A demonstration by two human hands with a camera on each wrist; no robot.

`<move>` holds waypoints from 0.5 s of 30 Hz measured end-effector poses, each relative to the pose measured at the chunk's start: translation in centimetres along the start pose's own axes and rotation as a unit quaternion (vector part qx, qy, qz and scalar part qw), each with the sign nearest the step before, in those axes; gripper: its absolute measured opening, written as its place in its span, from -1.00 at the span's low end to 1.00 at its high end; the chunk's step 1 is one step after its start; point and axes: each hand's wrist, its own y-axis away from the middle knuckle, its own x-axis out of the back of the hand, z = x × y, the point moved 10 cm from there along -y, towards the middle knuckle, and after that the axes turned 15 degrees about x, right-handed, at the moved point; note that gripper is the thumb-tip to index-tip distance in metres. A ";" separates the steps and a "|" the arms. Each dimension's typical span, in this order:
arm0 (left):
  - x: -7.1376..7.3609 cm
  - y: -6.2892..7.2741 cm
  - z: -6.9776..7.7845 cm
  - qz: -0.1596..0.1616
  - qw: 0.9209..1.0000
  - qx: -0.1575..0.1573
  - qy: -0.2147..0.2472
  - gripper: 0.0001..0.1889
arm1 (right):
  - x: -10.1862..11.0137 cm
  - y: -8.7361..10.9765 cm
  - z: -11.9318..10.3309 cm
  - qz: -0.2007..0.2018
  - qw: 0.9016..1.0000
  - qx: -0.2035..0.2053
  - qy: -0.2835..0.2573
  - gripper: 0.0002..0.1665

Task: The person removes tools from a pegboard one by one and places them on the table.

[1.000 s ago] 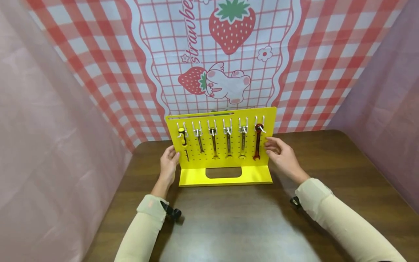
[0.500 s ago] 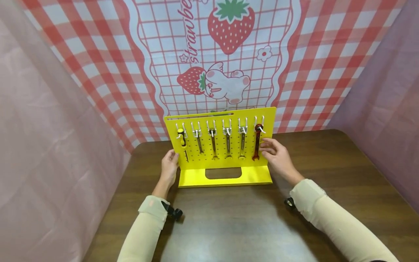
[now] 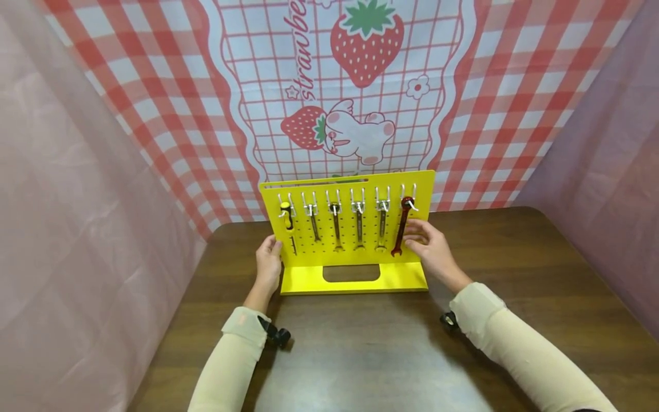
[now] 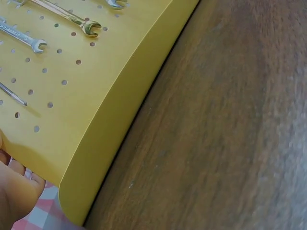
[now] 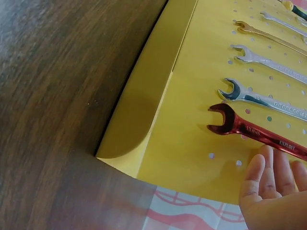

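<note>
A yellow pegboard stand (image 3: 304, 280) stands upright on the table. My left hand (image 3: 269, 263) holds its left edge, thumb in front and other fingers partly hidden behind. At the right end a red combination wrench (image 3: 401, 232) hangs by its ring end from a hook, its open end tilted left. My right hand (image 3: 435, 252) touches the wrench's shaft from the right with its fingertips. In the right wrist view these fingers (image 5: 282, 175) are nearly straight against the red wrench (image 5: 259, 134).
Several metal wrenches (image 3: 358, 226) hang in a row left of the red one. A yellow-and-black screwdriver (image 3: 286, 216) hangs at the far left. The brown table (image 3: 350, 349) extends in front; a checked strawberry cloth (image 3: 360, 131) hangs behind.
My right hand has moved left from the board's right edge to the red wrench. The wrench's lower end has swung left. The left hand stays at the board's edge.
</note>
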 end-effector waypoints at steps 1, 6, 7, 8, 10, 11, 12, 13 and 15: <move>0.1 0.0 0.0 0.002 1.000 -0.002 0.001 -0.74 | -0.1 -0.1 0.0 0.000 1.000 0.002 0.002 -0.43; 0.0 -0.1 -0.1 0.003 1.000 -0.014 -0.007 -0.76 | 0.2 -0.1 0.3 0.016 1.000 -0.005 -0.001 -0.49; -0.1 -0.1 -0.1 0.002 1.000 -0.017 -0.010 -0.76 | 0.3 0.0 0.4 0.020 1.000 -0.011 -0.001 -0.50; -0.1 -0.1 -0.1 0.001 1.000 -0.020 -0.011 -0.76 | 0.4 0.1 0.5 0.023 1.000 -0.015 0.001 -0.51; -0.2 -0.2 -0.1 0.000 1.000 -0.025 -0.014 -0.76 | 0.5 0.2 0.6 0.025 0.999 -0.024 0.008 -0.53; -0.1 -0.3 -0.1 0.001 0.999 -0.029 -0.015 -0.76 | 0.6 0.2 0.6 0.026 0.999 -0.027 0.011 -0.54; 0.0 -0.3 0.0 0.002 0.999 -0.031 -0.016 -0.76 | 0.6 0.1 0.6 0.025 0.999 -0.029 0.015 -0.54; 0.1 -0.3 0.0 0.005 0.999 -0.032 -0.015 -0.76 | 0.5 0.0 0.6 0.024 0.999 -0.029 0.017 -0.54; 0.6 -0.4 0.1 0.012 0.999 -0.033 -0.015 -0.76 | 0.4 -0.5 0.6 0.026 0.999 -0.031 0.018 -0.54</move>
